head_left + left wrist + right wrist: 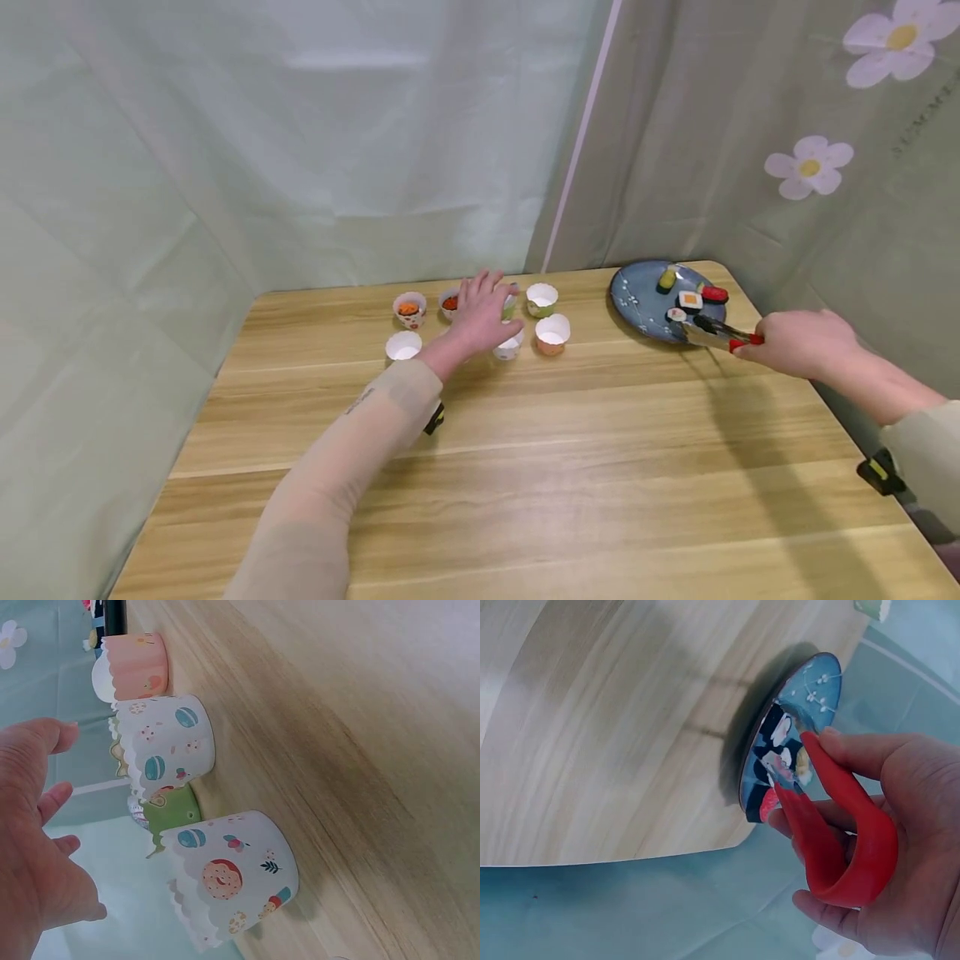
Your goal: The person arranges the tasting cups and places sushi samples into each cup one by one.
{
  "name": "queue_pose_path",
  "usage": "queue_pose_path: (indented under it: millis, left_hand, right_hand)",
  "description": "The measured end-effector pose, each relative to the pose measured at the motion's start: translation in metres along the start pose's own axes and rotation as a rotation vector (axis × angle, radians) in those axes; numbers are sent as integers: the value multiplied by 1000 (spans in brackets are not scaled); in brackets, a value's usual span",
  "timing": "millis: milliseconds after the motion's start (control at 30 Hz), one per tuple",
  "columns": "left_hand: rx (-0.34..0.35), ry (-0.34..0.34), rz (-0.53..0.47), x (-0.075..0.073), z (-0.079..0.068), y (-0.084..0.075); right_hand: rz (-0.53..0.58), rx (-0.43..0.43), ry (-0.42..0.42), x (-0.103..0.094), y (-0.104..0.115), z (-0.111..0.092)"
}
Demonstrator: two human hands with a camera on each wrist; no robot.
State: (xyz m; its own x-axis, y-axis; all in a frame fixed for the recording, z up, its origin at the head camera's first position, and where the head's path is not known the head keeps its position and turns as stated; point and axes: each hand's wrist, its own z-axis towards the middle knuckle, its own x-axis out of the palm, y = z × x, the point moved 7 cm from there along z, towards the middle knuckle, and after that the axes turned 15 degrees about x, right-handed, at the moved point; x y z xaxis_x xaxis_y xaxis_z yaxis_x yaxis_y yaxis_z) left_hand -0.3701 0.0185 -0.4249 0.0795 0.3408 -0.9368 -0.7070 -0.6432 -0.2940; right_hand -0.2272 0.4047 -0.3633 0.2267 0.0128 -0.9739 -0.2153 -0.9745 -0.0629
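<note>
My right hand (804,343) grips red-handled tongs (866,851), whose tips reach over the near rim of a blue plate (636,302). Beside the tips lies a small white-and-black sushi roll (676,315); I cannot tell whether they touch it. Also on the plate are a sushi roll with an orange centre (689,302), a red-topped sushi piece (714,294) and a yellow-green one (666,281). My left hand (482,318) hovers with spread fingers over scalloped paper cups, holding nothing. It partly hides some of them, including a white patterned cup (232,874).
One back-row cup (409,309) holds something orange, and another (449,305) something red. A green cup (542,301) and an orange cup (552,335) stand at the row's right end. Curtains (390,150) enclose the wooden table (525,483) at its back and sides.
</note>
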Motion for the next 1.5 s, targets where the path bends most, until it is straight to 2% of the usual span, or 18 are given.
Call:
queue_pose_path:
  millis: [500, 667, 867, 1100, 1300, 1500]
  left_hand:
    - [-23, 28, -3, 1, 14, 1]
    - [-29, 38, -15, 3, 22, 8]
    - [-33, 64, 20, 3, 31, 12]
    - [-65, 91, 43, 10, 46, 18]
    - [-116, 141, 39, 18, 58, 29]
    - [-132, 165, 38, 18, 60, 32]
  right_hand:
    - [-81, -69, -86, -9, 10, 4]
    - [-127, -113, -185, -13, 11, 4]
    - [-180, -157, -315, -21, 12, 3]
    - [-177, -177, -427, -38, 13, 0]
    - [-136, -210, -577, -57, 33, -3]
    - [-113, -265, -656, -69, 68, -1]
